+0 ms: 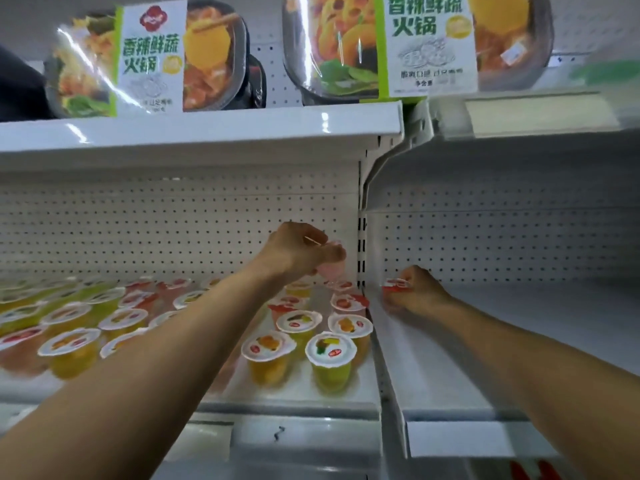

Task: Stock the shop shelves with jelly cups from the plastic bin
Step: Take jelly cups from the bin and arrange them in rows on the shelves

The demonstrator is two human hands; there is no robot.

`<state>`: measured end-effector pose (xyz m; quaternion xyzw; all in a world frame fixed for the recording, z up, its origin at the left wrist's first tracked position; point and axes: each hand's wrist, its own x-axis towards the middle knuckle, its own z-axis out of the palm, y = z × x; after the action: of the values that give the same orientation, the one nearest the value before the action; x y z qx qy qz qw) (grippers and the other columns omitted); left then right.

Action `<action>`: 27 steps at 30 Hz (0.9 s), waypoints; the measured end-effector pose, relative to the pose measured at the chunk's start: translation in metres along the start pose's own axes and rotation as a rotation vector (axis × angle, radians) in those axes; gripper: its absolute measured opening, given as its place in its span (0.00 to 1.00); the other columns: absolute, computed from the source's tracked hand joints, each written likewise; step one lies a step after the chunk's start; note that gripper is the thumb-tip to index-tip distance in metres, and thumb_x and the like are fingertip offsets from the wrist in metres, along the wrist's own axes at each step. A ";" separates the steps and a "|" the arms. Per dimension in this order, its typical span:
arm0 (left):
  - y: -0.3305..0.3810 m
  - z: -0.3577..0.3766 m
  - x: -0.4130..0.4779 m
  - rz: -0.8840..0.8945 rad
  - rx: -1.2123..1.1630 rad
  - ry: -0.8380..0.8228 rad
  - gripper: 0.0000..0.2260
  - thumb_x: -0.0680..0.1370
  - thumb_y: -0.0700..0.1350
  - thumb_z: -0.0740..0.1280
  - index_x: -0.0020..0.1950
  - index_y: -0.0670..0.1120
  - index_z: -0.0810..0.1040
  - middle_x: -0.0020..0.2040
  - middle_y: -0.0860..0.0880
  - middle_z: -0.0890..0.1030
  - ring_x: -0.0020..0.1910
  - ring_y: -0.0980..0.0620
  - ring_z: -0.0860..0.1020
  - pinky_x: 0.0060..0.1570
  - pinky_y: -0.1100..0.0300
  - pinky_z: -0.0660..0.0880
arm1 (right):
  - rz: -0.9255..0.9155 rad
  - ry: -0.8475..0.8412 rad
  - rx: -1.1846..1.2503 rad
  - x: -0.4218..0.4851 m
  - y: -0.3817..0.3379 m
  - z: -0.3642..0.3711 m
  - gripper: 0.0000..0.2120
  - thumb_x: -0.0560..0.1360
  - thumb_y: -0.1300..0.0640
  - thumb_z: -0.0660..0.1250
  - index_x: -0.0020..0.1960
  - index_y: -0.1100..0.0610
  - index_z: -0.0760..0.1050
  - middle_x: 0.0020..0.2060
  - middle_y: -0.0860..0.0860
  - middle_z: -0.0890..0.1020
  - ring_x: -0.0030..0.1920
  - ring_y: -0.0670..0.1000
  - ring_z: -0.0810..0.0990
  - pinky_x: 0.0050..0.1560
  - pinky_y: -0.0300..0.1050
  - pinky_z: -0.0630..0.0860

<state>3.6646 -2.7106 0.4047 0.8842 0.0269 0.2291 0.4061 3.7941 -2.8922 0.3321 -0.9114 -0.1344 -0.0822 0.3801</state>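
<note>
Several jelly cups (330, 358) in yellow, green, orange and red stand in rows on the left white shelf (294, 396). My left hand (298, 252) reaches to the back right corner of that shelf and grips a pink jelly cup (331, 270) from above, tilted over the rear cups. My right hand (417, 291) holds a red jelly cup (396, 285) low at the back left corner of the right shelf (519, 323). The plastic bin is not in view.
A perforated white back panel (173, 220) runs behind both shelves, with a slotted upright post (361, 244) between them. Hot-pot meal boxes (149, 60) stand on the upper shelf (207, 129). Price-tag strips (457, 438) line the front edges.
</note>
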 end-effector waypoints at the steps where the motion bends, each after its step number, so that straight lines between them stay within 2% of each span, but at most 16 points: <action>1: 0.000 0.002 0.002 -0.007 -0.003 0.002 0.22 0.72 0.53 0.74 0.62 0.44 0.78 0.50 0.46 0.83 0.44 0.50 0.82 0.52 0.53 0.80 | 0.001 0.004 -0.005 0.004 0.000 0.001 0.10 0.72 0.54 0.70 0.35 0.56 0.74 0.30 0.52 0.74 0.30 0.48 0.71 0.28 0.39 0.64; 4: 0.003 0.010 0.007 -0.005 0.025 -0.008 0.22 0.72 0.53 0.74 0.62 0.45 0.78 0.51 0.47 0.83 0.45 0.50 0.82 0.54 0.52 0.80 | 0.015 -0.007 0.035 0.011 0.002 0.005 0.08 0.74 0.53 0.70 0.43 0.58 0.77 0.36 0.55 0.79 0.34 0.49 0.76 0.30 0.39 0.68; 6: 0.004 0.014 0.010 -0.005 0.056 -0.017 0.21 0.72 0.53 0.74 0.62 0.46 0.78 0.52 0.47 0.83 0.46 0.50 0.82 0.54 0.51 0.80 | 0.023 -0.029 0.036 0.013 0.005 0.005 0.11 0.74 0.52 0.70 0.49 0.59 0.76 0.42 0.55 0.80 0.40 0.51 0.78 0.34 0.40 0.70; 7: 0.005 0.016 0.012 -0.007 0.066 -0.025 0.22 0.72 0.53 0.75 0.62 0.46 0.78 0.53 0.47 0.82 0.46 0.50 0.82 0.55 0.50 0.79 | 0.030 -0.040 0.022 0.014 0.007 0.004 0.17 0.73 0.50 0.71 0.56 0.59 0.74 0.48 0.55 0.79 0.47 0.52 0.78 0.40 0.41 0.72; 9: 0.007 0.020 0.013 -0.006 0.076 -0.042 0.23 0.71 0.53 0.75 0.62 0.46 0.77 0.53 0.47 0.82 0.46 0.50 0.81 0.55 0.50 0.79 | 0.039 0.002 0.001 0.017 0.012 -0.002 0.35 0.71 0.47 0.72 0.71 0.57 0.63 0.64 0.56 0.72 0.63 0.56 0.73 0.58 0.46 0.73; 10: 0.009 0.021 0.013 -0.005 0.079 -0.050 0.23 0.71 0.53 0.75 0.62 0.46 0.77 0.53 0.47 0.82 0.46 0.50 0.81 0.55 0.50 0.79 | 0.027 0.039 0.042 0.016 0.012 -0.008 0.39 0.71 0.47 0.72 0.75 0.55 0.58 0.69 0.56 0.69 0.67 0.57 0.69 0.64 0.49 0.71; 11: 0.012 0.023 0.013 -0.008 0.082 -0.057 0.22 0.72 0.53 0.75 0.62 0.46 0.77 0.54 0.47 0.81 0.46 0.50 0.81 0.55 0.51 0.79 | -0.001 0.061 0.109 0.013 0.008 -0.015 0.38 0.72 0.50 0.72 0.76 0.54 0.57 0.70 0.55 0.68 0.68 0.56 0.69 0.65 0.50 0.70; 13: 0.017 0.026 0.012 -0.016 0.085 -0.071 0.22 0.72 0.52 0.75 0.62 0.46 0.77 0.54 0.46 0.81 0.45 0.50 0.81 0.53 0.53 0.79 | -0.080 0.015 0.257 0.000 -0.001 -0.034 0.30 0.73 0.57 0.71 0.72 0.54 0.65 0.64 0.55 0.75 0.59 0.52 0.76 0.56 0.43 0.76; 15: 0.023 0.030 0.013 -0.014 0.088 -0.082 0.24 0.71 0.54 0.75 0.63 0.46 0.76 0.53 0.46 0.81 0.44 0.50 0.81 0.51 0.55 0.79 | -0.141 -0.163 0.294 -0.019 -0.015 -0.051 0.22 0.72 0.60 0.72 0.65 0.52 0.74 0.55 0.51 0.81 0.48 0.46 0.80 0.42 0.33 0.76; 16: 0.026 0.032 0.013 -0.012 0.086 -0.086 0.25 0.70 0.55 0.76 0.62 0.46 0.76 0.52 0.46 0.81 0.43 0.50 0.81 0.50 0.55 0.79 | -0.168 -0.248 0.274 -0.029 -0.021 -0.057 0.20 0.72 0.59 0.73 0.62 0.50 0.75 0.52 0.50 0.82 0.47 0.45 0.80 0.38 0.32 0.75; 18: 0.030 0.038 0.012 -0.006 0.067 -0.096 0.26 0.69 0.56 0.76 0.62 0.46 0.76 0.51 0.46 0.81 0.43 0.50 0.82 0.50 0.54 0.81 | -0.203 -0.317 0.280 -0.044 -0.028 -0.062 0.17 0.70 0.56 0.75 0.57 0.49 0.77 0.49 0.52 0.84 0.46 0.49 0.81 0.37 0.33 0.75; 21: 0.035 0.047 0.009 0.036 0.043 -0.122 0.28 0.68 0.57 0.77 0.62 0.45 0.75 0.51 0.46 0.82 0.44 0.50 0.83 0.49 0.55 0.81 | -0.245 -0.283 0.360 -0.055 -0.031 -0.061 0.13 0.67 0.54 0.78 0.50 0.54 0.82 0.45 0.59 0.85 0.41 0.53 0.79 0.35 0.37 0.74; 25: 0.038 0.054 0.005 0.081 0.096 -0.161 0.31 0.67 0.62 0.75 0.62 0.46 0.76 0.55 0.46 0.81 0.47 0.50 0.82 0.54 0.53 0.79 | -0.244 -0.233 0.417 -0.061 -0.022 -0.057 0.12 0.67 0.59 0.77 0.50 0.58 0.83 0.42 0.53 0.86 0.42 0.51 0.82 0.34 0.35 0.75; 27: 0.037 0.055 0.001 0.081 0.124 -0.167 0.30 0.69 0.63 0.72 0.63 0.46 0.77 0.57 0.47 0.81 0.49 0.50 0.81 0.52 0.55 0.79 | -0.202 -0.212 0.379 -0.061 -0.013 -0.053 0.13 0.68 0.61 0.76 0.52 0.59 0.82 0.41 0.55 0.85 0.42 0.50 0.82 0.35 0.35 0.75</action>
<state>3.6844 -2.7740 0.4008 0.9241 -0.0285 0.1687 0.3417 3.7299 -2.9318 0.3625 -0.8093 -0.2773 0.0032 0.5179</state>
